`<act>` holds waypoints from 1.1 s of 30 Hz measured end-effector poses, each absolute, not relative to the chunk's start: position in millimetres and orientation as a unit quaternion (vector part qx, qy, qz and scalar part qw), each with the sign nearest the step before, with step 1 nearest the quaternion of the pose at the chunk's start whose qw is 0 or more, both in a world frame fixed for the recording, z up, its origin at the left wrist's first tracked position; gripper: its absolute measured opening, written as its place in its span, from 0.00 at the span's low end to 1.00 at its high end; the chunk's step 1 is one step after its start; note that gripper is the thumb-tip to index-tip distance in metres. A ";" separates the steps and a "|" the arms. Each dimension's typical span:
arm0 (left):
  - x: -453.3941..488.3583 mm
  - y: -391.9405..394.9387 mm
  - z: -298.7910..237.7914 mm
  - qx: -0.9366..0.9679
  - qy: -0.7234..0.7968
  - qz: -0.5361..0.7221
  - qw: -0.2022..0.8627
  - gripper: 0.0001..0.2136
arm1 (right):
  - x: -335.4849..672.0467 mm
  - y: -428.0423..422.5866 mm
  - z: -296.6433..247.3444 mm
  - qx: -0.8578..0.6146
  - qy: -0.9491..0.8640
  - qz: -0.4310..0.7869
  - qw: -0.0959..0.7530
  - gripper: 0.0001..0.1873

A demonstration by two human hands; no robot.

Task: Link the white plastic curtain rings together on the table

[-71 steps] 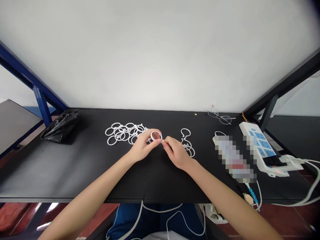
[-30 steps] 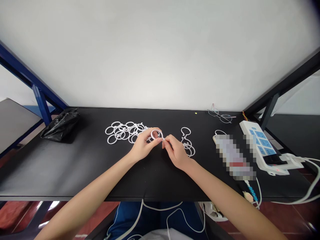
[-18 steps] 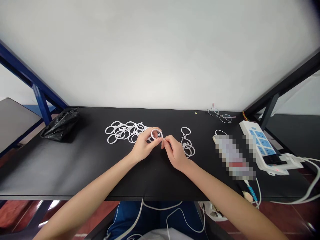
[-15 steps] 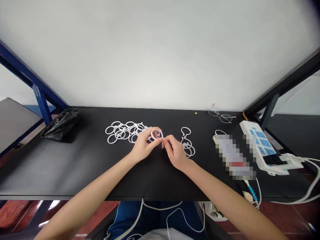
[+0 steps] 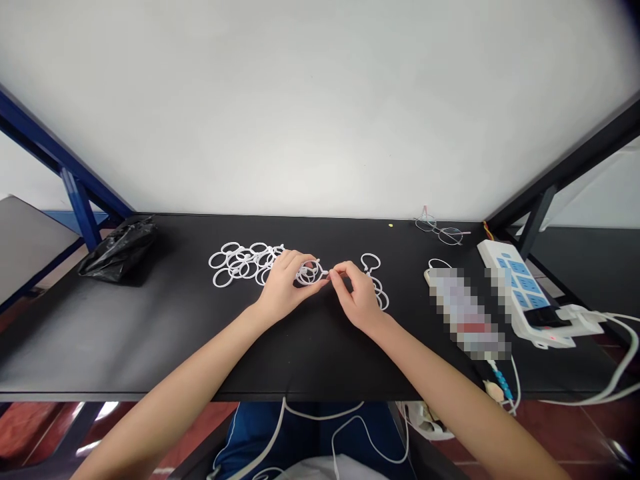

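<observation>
While the left hand (image 5: pixel 285 283) is holding a white ring (image 5: pixel 323 271) above the black bench (image 5: pixel 160 320), the right hand (image 5: pixel 360 297) is pinching the ring's end. At right, a pixelated phone (image 5: pixel 467 313) is lying; other white rings (image 5: pixel 243 265) are resting either side, a black bag (image 5: pixel 120 252) is concealing its inside, and a pale wall (image 5: pixel 320 120) is rising behind.

pale wall (image 5: pixel 320 120), black table (image 5: pixel 165 333)
</observation>
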State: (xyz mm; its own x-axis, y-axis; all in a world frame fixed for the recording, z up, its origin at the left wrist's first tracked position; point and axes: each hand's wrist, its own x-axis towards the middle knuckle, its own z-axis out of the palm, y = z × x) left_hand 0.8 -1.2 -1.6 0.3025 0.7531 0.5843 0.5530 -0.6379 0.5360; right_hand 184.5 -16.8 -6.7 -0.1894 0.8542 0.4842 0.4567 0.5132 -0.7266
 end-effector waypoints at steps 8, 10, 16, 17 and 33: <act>-7.6 9.8 -15.9 0.811 0.492 0.314 0.033 0.15 | 216.0 8.3 -6.7 -0.604 -0.719 0.055 0.340 0.10; -7.9 9.5 -18.9 0.815 0.503 0.286 0.023 0.14 | 224.6 11.8 -5.5 -0.654 -0.711 0.044 0.254 0.13; -7.3 8.9 -22.7 0.822 0.508 0.257 0.009 0.14 | 229.1 13.2 -5.3 -0.676 -0.718 0.081 0.143 0.14; -7.3 9.0 -22.6 0.822 0.508 0.259 0.008 0.14 | 228.0 13.1 -6.1 -0.669 -0.723 0.083 0.151 0.14; -6.7 8.6 -21.5 0.825 0.496 0.270 0.022 0.17 | 223.8 16.1 -19.6 -0.571 -0.745 0.168 0.303 0.12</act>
